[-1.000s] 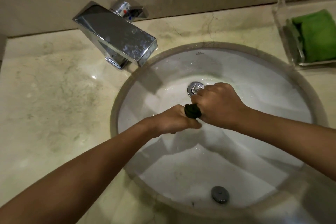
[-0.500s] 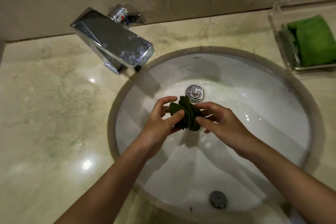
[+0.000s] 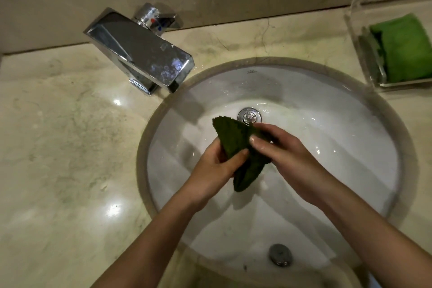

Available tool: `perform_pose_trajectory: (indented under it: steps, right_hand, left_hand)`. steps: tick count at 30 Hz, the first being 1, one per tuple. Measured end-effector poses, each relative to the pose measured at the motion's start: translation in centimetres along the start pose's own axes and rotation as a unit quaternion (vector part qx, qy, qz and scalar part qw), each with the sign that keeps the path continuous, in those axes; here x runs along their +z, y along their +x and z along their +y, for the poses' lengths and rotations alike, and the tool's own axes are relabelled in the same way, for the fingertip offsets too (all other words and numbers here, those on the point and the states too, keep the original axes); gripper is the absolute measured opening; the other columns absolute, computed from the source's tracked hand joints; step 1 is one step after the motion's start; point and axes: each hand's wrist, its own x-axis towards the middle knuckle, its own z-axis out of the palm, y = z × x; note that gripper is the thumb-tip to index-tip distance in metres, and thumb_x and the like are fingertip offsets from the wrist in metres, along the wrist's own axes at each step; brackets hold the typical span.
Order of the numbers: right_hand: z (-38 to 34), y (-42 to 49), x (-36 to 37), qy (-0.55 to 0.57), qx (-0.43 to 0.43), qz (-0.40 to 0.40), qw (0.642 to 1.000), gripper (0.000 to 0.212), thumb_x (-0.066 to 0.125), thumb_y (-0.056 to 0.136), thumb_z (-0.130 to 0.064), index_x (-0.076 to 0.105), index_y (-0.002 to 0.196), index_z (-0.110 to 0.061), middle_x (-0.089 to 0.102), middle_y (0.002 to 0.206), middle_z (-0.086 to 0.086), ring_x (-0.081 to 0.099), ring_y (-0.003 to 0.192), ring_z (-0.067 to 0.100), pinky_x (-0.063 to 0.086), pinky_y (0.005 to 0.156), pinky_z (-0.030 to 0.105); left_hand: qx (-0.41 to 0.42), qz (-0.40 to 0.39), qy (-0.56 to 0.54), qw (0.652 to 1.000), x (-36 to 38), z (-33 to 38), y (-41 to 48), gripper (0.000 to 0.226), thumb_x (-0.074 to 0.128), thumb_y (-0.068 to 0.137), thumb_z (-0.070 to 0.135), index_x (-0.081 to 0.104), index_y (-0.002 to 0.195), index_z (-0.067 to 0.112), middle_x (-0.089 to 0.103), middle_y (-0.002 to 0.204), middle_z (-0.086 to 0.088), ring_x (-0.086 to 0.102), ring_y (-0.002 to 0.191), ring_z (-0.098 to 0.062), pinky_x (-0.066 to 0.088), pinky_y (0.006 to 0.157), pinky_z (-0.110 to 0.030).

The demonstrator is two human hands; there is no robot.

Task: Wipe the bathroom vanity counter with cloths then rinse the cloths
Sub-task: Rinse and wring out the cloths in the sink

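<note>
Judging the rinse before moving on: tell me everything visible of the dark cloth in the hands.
The dark green cloth looks like ribbed, damp terry, partly opened into a rough triangle. Its upper corner stands free toward the drain, and its lower end hangs down. The left hand pinches its left edge, the right hand its right side. It is held over the sink basin.

A small maker's mark (image 3: 252, 72) stood on the sink (image 3: 327, 105) wall below its far rim, too small to read. The tap handle (image 3: 149, 13) bore red and blue dots (image 3: 156, 24).
</note>
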Motion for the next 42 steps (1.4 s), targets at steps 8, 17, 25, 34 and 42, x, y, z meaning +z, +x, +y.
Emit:
perform_pose_trajectory:
  steps: [8,17,25,34,42]
  right_hand:
    - [0.4,-0.7,-1.4,-0.054,0.019,0.082,0.995,0.037,0.052,0.082,0.013,0.063,0.094,-0.02,0.065,0.088,0.002,0.064,0.069,0.004,0.051,0.057,0.015]
    - [-0.4,-0.7,0.9,-0.144,-0.077,0.024,0.986,0.032,0.064,0.085,-0.025,0.058,0.117,-0.03,0.063,0.11,-0.009,0.058,0.104,0.006,0.047,0.088,0.026]
    - [-0.5,0.0,1.9,-0.039,-0.074,0.092,0.992,0.006,0.062,0.087,-0.013,0.065,0.093,-0.014,0.069,0.084,0.008,0.067,0.079,0.013,0.053,0.067,0.02]
    - [-0.1,0.3,0.7,0.012,0.003,0.04,0.999,0.032,0.064,0.085,-0.02,0.059,0.117,-0.021,0.066,0.105,0.006,0.066,0.092,0.016,0.053,0.078,0.03]
    - [0.3,0.2,0.5,-0.317,-0.22,-0.004,0.923,0.059,0.073,0.072,-0.03,0.047,0.124,-0.035,0.044,0.124,-0.017,0.043,0.117,0.003,0.04,0.093,0.019]
  left_hand:
    - [-0.02,0.119,-0.158,0.98,-1.2,-0.8,-0.1,0.034,0.047,0.096,0.019,0.047,0.129,0.027,0.063,0.121,0.002,0.064,0.107,-0.017,0.057,0.081,-0.036]
    - [0.006,0.073,-0.155,0.985,-0.6,1.0,-0.3,0.036,0.059,0.082,0.018,0.058,0.118,0.016,0.07,0.109,-0.005,0.067,0.099,-0.022,0.058,0.074,-0.037]
    - [0.004,0.06,-0.03,0.998,-1.6,1.6,-0.3,0.05,0.07,0.074,0.032,0.052,0.121,0.026,0.062,0.114,-0.001,0.067,0.096,-0.014,0.057,0.076,-0.031]
    - [0.052,0.054,-0.008,0.997,-1.1,0.0,-0.5,0.026,0.063,0.079,0.021,0.059,0.102,0.01,0.069,0.093,-0.004,0.068,0.086,-0.012,0.054,0.072,-0.022]
    - [0.121,0.072,-0.015,0.99,-1.1,0.7,-1.0,0.019,0.065,0.074,0.023,0.059,0.089,0.012,0.07,0.079,0.0,0.069,0.076,-0.012,0.052,0.065,-0.018]
